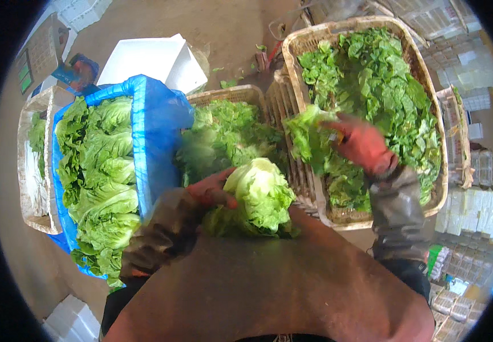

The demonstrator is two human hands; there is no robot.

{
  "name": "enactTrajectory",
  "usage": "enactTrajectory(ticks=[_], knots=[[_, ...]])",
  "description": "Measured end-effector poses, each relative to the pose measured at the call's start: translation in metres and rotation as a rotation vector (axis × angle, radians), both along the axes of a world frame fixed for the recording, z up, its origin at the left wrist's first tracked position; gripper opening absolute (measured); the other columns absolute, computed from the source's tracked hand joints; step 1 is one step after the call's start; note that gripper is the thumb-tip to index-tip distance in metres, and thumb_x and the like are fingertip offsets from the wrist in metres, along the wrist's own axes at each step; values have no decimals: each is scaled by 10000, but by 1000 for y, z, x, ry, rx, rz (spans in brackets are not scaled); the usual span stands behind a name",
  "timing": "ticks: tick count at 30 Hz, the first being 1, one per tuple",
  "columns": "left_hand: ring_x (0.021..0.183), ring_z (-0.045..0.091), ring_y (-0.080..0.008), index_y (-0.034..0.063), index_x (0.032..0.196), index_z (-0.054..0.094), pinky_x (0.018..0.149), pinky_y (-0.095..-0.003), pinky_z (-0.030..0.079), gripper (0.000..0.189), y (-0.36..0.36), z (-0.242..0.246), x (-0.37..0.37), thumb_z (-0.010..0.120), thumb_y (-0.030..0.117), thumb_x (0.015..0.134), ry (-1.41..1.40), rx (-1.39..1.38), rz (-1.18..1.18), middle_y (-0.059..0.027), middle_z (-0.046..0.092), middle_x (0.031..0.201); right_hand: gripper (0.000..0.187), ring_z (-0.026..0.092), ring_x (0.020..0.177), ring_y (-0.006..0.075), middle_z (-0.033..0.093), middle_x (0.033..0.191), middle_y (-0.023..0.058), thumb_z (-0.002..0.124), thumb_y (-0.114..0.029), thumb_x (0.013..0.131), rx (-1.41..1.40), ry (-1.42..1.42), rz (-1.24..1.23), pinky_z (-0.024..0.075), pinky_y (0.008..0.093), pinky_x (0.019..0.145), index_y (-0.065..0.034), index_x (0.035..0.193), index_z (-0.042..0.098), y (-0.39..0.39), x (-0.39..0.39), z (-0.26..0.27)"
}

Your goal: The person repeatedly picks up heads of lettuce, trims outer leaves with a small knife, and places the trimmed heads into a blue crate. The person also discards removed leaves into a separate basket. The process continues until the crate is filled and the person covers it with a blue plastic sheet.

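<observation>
My left hand [214, 188], in a red glove, holds a pale green head of lettuce [263, 199] from its left side, just above the brown apron [255, 273] over my lap. My right hand [364, 145], also red-gloved and blurred, is over the left part of a large plastic crate [441, 179] filled with loose green leaves [383, 81]. Right at its fingers, some lettuce leaves [308, 139] overlap the crate's rim. A small yellowish thing shows by these fingers, too blurred to name. Whether the fingers grip the leaves is unclear.
To the left, a blue-lined container [143, 107] holds rows of lettuce heads [105, 171]. Another crate [229, 92] with leaves stands ahead. Beyond are a white foam box [137, 60] and a person's gloved hand [81, 72]. Stacked containers [473, 213] line the right.
</observation>
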State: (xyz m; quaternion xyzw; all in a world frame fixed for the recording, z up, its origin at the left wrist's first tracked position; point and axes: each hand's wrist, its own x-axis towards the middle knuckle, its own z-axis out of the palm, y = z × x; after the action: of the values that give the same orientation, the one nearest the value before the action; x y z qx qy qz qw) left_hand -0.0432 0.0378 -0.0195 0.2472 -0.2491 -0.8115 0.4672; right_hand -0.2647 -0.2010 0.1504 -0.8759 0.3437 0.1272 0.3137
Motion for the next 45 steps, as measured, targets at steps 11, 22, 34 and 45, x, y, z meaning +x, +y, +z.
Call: enactTrajectory(ticks=[11,22,34,45], knots=[[1359,474,-255,76,1529,332,1144,-433,369,1182,-1,26,-39,963,395,581,396,105,-31,-100,498,1471,319,674,983,156,711,1176,110,679,-122,934,703,-550,-521,538,311,863,-37,1239,648,94,49,-37],[1168,598,-211,31,1428,463,976,-351,490,500,-11,79,-25,625,213,991,-834,-456,573,-157,598,1338,675,576,1230,317,525,1439,137,548,-462,992,1469,-1032,-671,508,490,1006,-86,1523,366,73,26,-97],[1274,517,-245,103,1521,340,1108,-403,386,775,-50,58,6,747,315,896,-130,-157,489,-119,550,1372,496,588,1193,246,577,1372,121,543,-284,1006,926,-547,-408,490,404,1007,-51,1440,483,82,29,-87],[1331,448,-223,100,1550,293,1142,-393,345,906,50,65,73,813,153,809,-527,42,1335,-107,480,1428,663,533,1287,262,513,1440,125,633,10,907,1073,-666,-425,453,424,1067,-47,1512,369,144,114,-73]])
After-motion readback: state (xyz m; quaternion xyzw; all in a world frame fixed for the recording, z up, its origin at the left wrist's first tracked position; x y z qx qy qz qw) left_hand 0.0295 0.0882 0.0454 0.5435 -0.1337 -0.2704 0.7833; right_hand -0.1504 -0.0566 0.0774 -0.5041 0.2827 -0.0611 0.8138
